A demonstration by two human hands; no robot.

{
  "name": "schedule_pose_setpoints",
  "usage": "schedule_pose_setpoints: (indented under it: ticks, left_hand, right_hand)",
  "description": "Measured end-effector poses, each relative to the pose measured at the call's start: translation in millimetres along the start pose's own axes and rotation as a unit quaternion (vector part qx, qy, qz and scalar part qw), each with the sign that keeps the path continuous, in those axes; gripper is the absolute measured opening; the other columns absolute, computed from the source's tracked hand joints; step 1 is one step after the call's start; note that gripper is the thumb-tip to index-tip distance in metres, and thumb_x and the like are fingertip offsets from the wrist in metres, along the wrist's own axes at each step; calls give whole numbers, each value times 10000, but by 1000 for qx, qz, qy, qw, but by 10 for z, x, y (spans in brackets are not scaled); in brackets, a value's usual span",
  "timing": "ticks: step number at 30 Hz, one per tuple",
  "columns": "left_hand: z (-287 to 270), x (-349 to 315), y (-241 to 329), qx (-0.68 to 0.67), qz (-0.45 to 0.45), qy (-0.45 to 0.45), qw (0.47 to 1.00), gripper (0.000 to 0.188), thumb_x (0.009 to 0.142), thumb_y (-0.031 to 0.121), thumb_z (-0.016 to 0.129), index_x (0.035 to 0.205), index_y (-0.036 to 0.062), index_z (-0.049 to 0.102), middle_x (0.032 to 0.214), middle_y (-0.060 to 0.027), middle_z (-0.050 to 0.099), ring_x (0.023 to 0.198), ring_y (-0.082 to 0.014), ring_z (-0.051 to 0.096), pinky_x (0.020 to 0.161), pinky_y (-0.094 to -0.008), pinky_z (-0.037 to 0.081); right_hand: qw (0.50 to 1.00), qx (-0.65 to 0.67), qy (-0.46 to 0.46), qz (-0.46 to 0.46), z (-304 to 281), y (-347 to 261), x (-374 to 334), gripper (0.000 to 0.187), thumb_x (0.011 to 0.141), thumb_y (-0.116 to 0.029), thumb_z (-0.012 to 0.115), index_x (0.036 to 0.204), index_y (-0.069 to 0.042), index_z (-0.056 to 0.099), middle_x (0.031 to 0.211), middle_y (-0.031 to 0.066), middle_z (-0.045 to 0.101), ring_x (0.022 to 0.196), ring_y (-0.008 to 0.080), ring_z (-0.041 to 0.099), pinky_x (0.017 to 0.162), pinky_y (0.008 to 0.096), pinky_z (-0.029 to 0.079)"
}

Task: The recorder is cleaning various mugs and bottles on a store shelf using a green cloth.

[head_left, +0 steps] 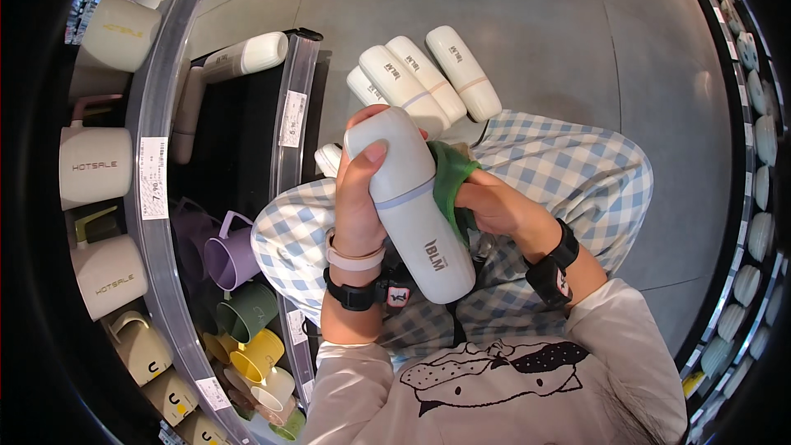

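Note:
A white thermos bottle (420, 222) with a pale blue-violet band is tilted in front of me, its capped end up and to the left. My left hand (362, 161) is wrapped round that capped end, thumb across the front. A green cloth (450, 177) is bunched against the bottle's right side, and my right hand (497, 202) has its fingers closed on it. Part of those fingers is hidden in the cloth. Beyond the held bottle, several similar white bottles (404, 86) lie on the grey floor, one with a pinkish band (463, 74) a little apart.
At left is a shelf unit with clear label strips (150, 239). White mugs (96, 166) stand on its upper level; purple (229, 254), green and yellow cups are below. Two bottles (245, 58) lie on the dark lower shelf. A shelf of pale dishes (765, 140) curves along the right.

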State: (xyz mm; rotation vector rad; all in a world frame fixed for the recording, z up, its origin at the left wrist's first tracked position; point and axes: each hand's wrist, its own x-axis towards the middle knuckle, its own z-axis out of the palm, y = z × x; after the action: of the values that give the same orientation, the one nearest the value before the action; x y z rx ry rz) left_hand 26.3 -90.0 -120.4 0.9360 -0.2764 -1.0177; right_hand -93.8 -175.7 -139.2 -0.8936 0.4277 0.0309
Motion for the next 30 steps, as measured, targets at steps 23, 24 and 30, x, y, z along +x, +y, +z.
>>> schedule_pose_setpoints:
  ticks: [23,24,30]
  left_hand:
    - [32,-27,-55,58,5,16,998,481,739,279,487,1136,38,363,946,-181,514,870,-235,520,771,-316,432]
    - [31,-19,-57,56,3,18,998,480,739,279,486,1136,38,363,946,-180,514,870,-234,520,773,-315,431]
    - [37,-4,-71,53,2,27,998,481,739,281,483,1137,37,363,946,-177,515,867,-230,519,773,-312,428]
  right_hand:
    - [995,-83,-31,-36,-139,123,9,218,823,-111,395,989,5,476,904,45,513,826,90,444,746,224,382]
    - [995,-83,-31,-36,-138,128,14,218,823,-111,395,989,5,476,904,45,513,826,90,444,746,224,382]
    - [997,-66,-15,-39,-101,116,35,211,822,-103,390,980,7,475,901,40,507,832,88,441,743,222,381]
